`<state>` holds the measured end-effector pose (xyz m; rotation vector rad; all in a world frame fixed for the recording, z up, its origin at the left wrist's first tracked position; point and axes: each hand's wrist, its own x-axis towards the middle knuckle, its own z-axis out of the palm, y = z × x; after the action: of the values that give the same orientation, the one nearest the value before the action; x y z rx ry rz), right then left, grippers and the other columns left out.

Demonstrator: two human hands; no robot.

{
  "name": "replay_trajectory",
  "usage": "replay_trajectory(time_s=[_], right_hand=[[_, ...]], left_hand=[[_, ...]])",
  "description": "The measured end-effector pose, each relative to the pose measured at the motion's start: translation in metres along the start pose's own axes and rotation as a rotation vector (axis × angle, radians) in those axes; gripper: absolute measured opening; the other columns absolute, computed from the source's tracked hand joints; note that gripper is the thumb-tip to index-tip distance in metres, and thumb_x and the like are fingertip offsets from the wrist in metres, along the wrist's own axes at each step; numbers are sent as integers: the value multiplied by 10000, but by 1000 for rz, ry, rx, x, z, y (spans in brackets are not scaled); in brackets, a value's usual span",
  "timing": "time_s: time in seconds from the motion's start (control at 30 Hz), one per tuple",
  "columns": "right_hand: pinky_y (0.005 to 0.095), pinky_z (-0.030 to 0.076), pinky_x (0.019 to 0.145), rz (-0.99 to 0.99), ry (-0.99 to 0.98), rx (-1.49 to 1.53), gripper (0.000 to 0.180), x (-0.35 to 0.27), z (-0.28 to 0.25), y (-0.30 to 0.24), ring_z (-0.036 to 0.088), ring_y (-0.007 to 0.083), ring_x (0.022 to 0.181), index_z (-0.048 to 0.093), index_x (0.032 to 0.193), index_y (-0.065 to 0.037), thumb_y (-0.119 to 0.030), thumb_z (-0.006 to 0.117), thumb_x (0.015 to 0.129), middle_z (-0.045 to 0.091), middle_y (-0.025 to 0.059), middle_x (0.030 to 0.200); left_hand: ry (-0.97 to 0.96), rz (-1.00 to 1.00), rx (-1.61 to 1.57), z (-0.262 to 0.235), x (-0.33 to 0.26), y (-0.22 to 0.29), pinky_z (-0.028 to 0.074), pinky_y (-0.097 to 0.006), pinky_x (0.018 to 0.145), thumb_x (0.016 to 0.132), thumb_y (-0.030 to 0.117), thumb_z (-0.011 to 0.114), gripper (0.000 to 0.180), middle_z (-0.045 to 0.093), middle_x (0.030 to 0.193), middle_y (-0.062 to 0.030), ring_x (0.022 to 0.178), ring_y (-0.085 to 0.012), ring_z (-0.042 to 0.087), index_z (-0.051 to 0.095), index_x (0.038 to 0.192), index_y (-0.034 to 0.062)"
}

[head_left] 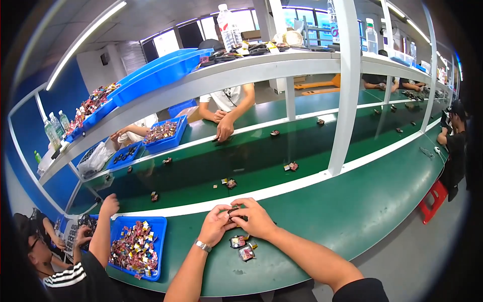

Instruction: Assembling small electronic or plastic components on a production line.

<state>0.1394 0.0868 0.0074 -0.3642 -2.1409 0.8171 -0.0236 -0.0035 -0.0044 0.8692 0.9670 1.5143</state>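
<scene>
My left hand (215,225), with a metal watch (203,245) at its wrist, is closed on the edge of a small dark electronic part (233,213). From the other side my right hand (255,219) grips the same part, its fingers meeting the left ones. Fingers cover most of the part, so its details are hidden. On the green table (322,216) just below my hands lie two small electronic assemblies, one dark-edged assembly (238,241) and one reddish assembly (246,252) nearer to me.
At left, a blue tray (164,234) holds many small reddish-and-yellow parts, and a co-worker's arm (103,231) reaches past it. Beyond a white rail (287,190), a dark green belt (201,176) carries several assemblies. A white post (344,100) rises ahead; another person's hands (224,126) work opposite.
</scene>
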Motion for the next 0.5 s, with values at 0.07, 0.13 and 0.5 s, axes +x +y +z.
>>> replay_trajectory(time_s=[0.07, 0.13, 0.5], right_hand=[[363, 484, 924, -20, 19, -19, 141, 1, 0, 0, 534, 266, 1136, 718, 933, -70, -107, 693, 800, 595, 73, 1190], [367, 483, 932, -49, 22, 58, 145, 2, -1, -1, 531, 270, 1142, 719, 929, -71, -94, 692, 789, 594, 76, 1200], [376, 458, 964, -21, 61, 5, 187, -1, 4, -1, 520, 282, 1149, 722, 947, -72, -75, 704, 761, 591, 82, 1219]], left_hand=[[-9, 4, 4, 0, 0, 0, 529, -423, 939, 969, 59, 503, 224, 636, 1118, -141, 1057, -231, 628, 466, 1191, 55], [-36, 17, 19, -1, -2, 0, 530, -407, 941, 984, 75, 496, 218, 611, 1185, -153, 1084, -235, 613, 457, 1196, 44], [-36, 19, -59, 2, -1, 2, 510, -413, 961, 964, 82, 540, 219, 606, 1174, -143, 1082, -237, 604, 467, 1169, 60]])
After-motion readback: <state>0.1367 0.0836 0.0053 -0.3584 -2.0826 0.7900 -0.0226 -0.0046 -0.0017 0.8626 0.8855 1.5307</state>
